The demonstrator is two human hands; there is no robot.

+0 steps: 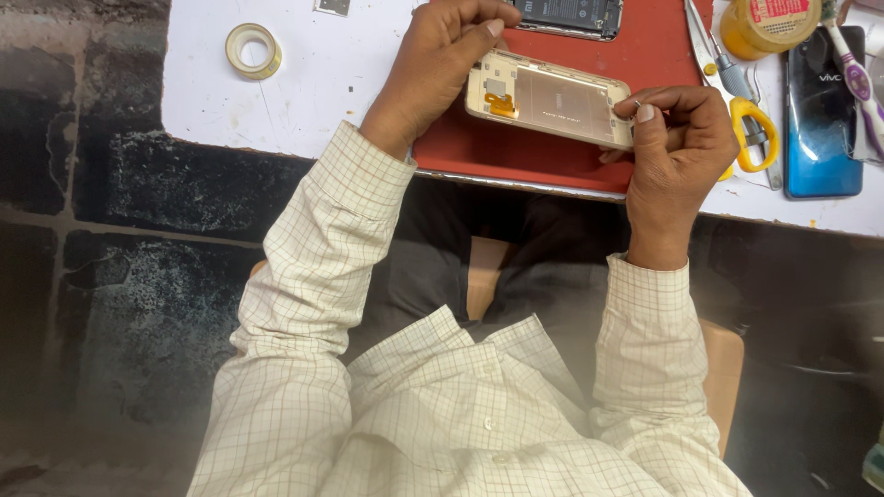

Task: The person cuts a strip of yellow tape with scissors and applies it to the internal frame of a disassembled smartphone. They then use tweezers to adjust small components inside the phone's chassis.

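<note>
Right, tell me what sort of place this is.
Probably a phone repair bench: both hands work on an opened phone frame over a red mat, with scissors and a blue phone lying alongside.

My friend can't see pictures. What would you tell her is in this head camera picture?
Seen from above, a person in a checked shirt holds an opened gold phone frame over a red mat, left hand gripping one end and right hand pinching the other. Nearby on the white table lie a tape roll, yellow-handled scissors and a blue phone.
</note>
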